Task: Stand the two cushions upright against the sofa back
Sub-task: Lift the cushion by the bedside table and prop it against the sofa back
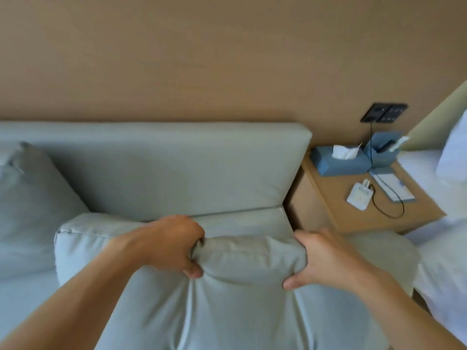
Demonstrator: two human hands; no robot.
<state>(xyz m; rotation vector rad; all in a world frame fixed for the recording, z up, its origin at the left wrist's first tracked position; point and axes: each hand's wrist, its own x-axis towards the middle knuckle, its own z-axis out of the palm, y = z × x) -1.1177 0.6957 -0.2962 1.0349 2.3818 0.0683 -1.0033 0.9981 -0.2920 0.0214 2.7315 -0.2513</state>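
A: Both hands, left hand (174, 245) and right hand (326, 258), pinch the top edge of the near cushion (240, 299), in front of the sofa back (177, 170).

B: So second cushion in hand?

A: I think yes. The other cushion (30, 210) leans there already. Next, lift and push it back. Right of the sofa back is a side table (328, 198).

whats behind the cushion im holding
Behind the held cushion, gripped by the left hand and right hand, the sofa back rises against the wall. A strip of seat shows; the rest is covered.
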